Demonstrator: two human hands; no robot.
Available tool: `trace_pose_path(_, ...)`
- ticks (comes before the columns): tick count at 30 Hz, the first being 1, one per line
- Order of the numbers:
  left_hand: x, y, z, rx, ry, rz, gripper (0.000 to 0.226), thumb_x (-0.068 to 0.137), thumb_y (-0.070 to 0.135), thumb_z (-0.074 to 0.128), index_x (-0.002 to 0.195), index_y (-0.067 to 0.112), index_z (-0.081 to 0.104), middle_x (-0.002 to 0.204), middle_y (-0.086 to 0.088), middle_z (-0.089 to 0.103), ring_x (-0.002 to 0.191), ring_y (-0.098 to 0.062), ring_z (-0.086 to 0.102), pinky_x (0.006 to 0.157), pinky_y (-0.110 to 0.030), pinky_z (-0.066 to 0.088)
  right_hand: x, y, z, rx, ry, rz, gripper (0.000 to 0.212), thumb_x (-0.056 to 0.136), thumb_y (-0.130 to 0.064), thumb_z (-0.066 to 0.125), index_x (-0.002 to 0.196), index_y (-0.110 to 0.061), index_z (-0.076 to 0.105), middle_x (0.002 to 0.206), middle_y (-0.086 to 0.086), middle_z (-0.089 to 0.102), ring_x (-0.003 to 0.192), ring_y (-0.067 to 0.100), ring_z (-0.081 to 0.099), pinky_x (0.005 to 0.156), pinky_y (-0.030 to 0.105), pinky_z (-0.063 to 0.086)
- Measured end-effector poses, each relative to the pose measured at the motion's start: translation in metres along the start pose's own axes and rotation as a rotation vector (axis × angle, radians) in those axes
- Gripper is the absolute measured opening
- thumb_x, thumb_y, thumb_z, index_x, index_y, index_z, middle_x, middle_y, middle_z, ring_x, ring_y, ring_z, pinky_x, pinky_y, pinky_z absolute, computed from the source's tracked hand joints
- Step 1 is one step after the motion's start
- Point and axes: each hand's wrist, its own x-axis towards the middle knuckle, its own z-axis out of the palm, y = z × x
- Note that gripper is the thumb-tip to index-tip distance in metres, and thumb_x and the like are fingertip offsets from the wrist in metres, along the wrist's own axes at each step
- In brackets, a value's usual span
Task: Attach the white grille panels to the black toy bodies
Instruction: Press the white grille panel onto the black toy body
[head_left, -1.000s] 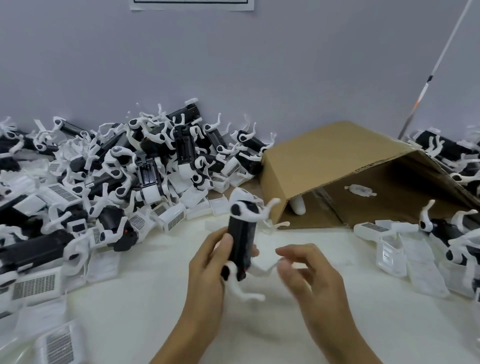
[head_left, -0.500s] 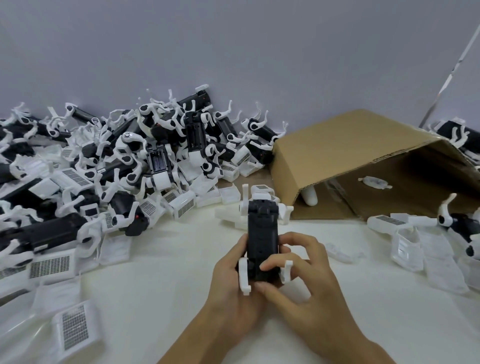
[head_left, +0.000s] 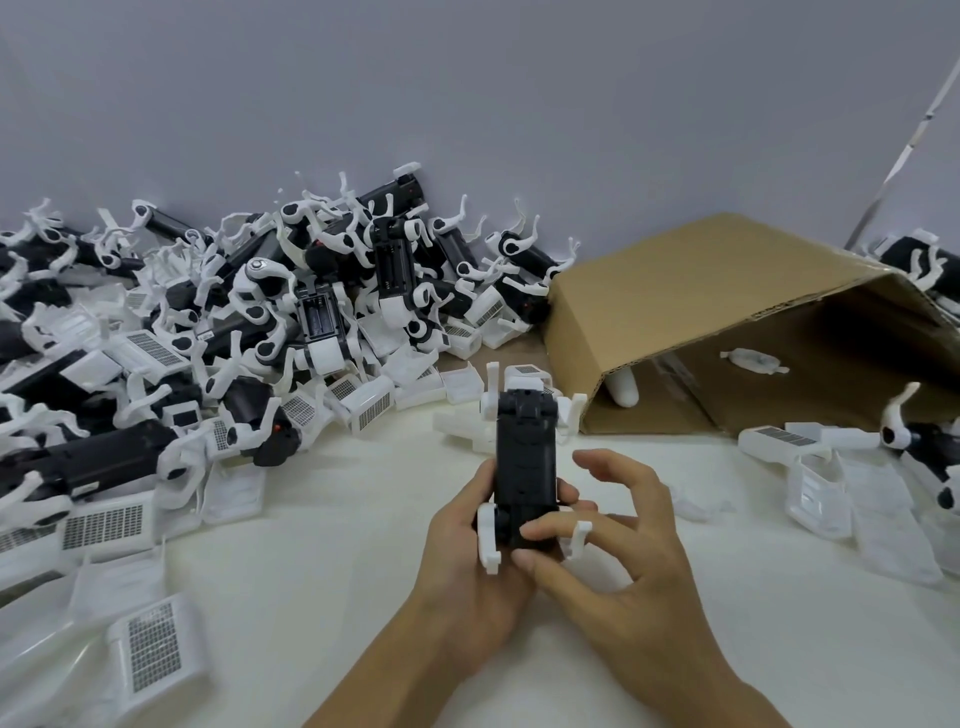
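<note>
Toy body (head_left: 525, 457) held upright over tabletop (head_left: 322, 525), mid-frame near; fitting step, no grille visibly in hand.
Left hand (head_left: 470, 561) clamped round its lower half; right hand (head_left: 608, 540) has thumb and forefinger on the bottom end, other fingers spread loose. Next likely calls for picking a loose grille panel (head_left: 374, 405) and pressing it on. Tipped cardboard box (head_left: 748, 322) far right holds one small white part (head_left: 753, 359); another white piece (head_left: 622, 389) stands at its mouth.
</note>
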Motion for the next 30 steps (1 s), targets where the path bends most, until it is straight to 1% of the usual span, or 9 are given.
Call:
trace_pose_path(3, 0.0004, 0.0002, 0.0000, -0.006, -0.005, 0.002, 0.051, 0.103, 0.035, 0.040, 0.099, -0.003, 0.075, 0.095, -0.019, 0.064, 0.096, -0.034, 0.062, 0.096, -0.039, 0.044, -0.0005, -0.0002, -0.0006, 0.015, -0.001, 0.004, 0.041, 0.067, -0.016, 0.094, 0.089, -0.045, 0.076, 0.138, -0.013, 0.047, 0.131, 0.009, 0.046, 0.094, 0.024, 0.043)
trace_pose_path(6, -0.0005, -0.0006, 0.0011, -0.006, 0.001, -0.002, 0.042, 0.099, 0.030, 0.045, 0.106, 0.000, 0.074, 0.095, -0.019, 0.062, 0.095, -0.031, 0.053, 0.088, -0.036, 0.044, -0.0004, -0.0009, -0.0018, 0.086, -0.040, 0.039, 0.037, 0.070, -0.026, 0.088, 0.097, -0.045, 0.072, 0.136, -0.024, 0.042, 0.133, 0.004, 0.043, 0.100, 0.013, 0.038)
trace_pose_path(10, 0.0001, 0.0006, 0.0019, -0.029, -0.016, -0.001, 0.038, 0.098, 0.027, 0.047, 0.108, -0.002, 0.070, 0.096, -0.019, 0.059, 0.083, -0.028, 0.056, 0.079, -0.033, 0.050, 0.0000, 0.0011, -0.0014, 0.092, -0.096, 0.097, 0.042, 0.073, -0.015, 0.090, 0.093, -0.046, 0.071, 0.127, -0.030, 0.042, 0.130, 0.000, 0.046, 0.102, 0.024, 0.037)
trace_pose_path(17, 0.0011, 0.0005, -0.0010, 0.003, 0.011, -0.007, 0.049, 0.104, 0.031, 0.040, 0.097, -0.001, 0.076, 0.096, -0.018, 0.065, 0.087, -0.029, 0.059, 0.086, -0.036, 0.045, -0.0004, -0.0011, -0.0009, 0.124, -0.076, 0.059, 0.020, 0.072, -0.027, 0.081, 0.086, -0.038, 0.071, 0.125, -0.022, 0.045, 0.125, 0.003, 0.052, 0.098, 0.021, 0.041)
trace_pose_path(19, 0.0009, 0.0013, -0.0009, -0.003, 0.016, -0.006, 0.050, 0.105, 0.031, 0.039, 0.098, -0.002, 0.076, 0.096, -0.019, 0.065, 0.096, -0.032, 0.056, 0.092, -0.039, 0.044, -0.0009, -0.0004, -0.0011, 0.124, -0.084, 0.069, 0.025, 0.074, -0.024, 0.087, 0.086, -0.040, 0.073, 0.126, -0.024, 0.045, 0.127, 0.004, 0.052, 0.098, 0.017, 0.040)
trace_pose_path(22, 0.0013, 0.0024, -0.0012, -0.025, 0.017, -0.008, 0.053, 0.106, 0.033, 0.038, 0.098, -0.003, 0.076, 0.094, -0.019, 0.065, 0.096, -0.033, 0.059, 0.097, -0.040, 0.043, -0.0012, 0.0012, -0.0014, 0.073, -0.053, 0.077, 0.036, 0.072, -0.016, 0.090, 0.087, -0.045, 0.075, 0.134, -0.023, 0.044, 0.130, 0.004, 0.048, 0.099, 0.022, 0.040)
trace_pose_path(26, 0.0037, 0.0009, -0.0033, -0.059, 0.024, -0.006, 0.049, 0.102, 0.030, 0.041, 0.105, -0.007, 0.073, 0.099, -0.023, 0.065, 0.093, -0.034, 0.063, 0.089, -0.039, 0.050, 0.0000, 0.0012, -0.0026, 0.096, -0.031, 0.102, 0.034, 0.071, -0.018, 0.090, 0.087, -0.044, 0.077, 0.138, -0.026, 0.042, 0.129, 0.005, 0.046, 0.095, 0.006, 0.038)
trace_pose_path(28, 0.0043, 0.0007, -0.0043, -0.078, 0.020, 0.016, 0.045, 0.097, 0.026, 0.045, 0.111, -0.008, 0.071, 0.103, -0.025, 0.065, 0.091, -0.035, 0.065, 0.095, -0.044, 0.049, 0.0014, 0.0009, -0.0039, 0.135, -0.023, 0.142, 0.039, 0.070, -0.024, 0.090, 0.097, -0.047, 0.075, 0.135, -0.027, 0.042, 0.127, 0.004, 0.048, 0.092, 0.008, 0.043)
trace_pose_path(30, 0.0053, 0.0022, -0.0055, -0.080, 0.003, 0.054, 0.042, 0.091, 0.021, 0.053, 0.117, -0.008, 0.069, 0.109, -0.027, 0.067, 0.095, -0.038, 0.067, 0.094, -0.048, 0.050, 0.0038, 0.0032, -0.0052, 0.148, 0.035, 0.188, 0.056, 0.069, -0.035, 0.086, 0.117, -0.049, 0.063, 0.130, -0.030, 0.042, 0.124, -0.001, 0.049, 0.086, 0.013, 0.049)
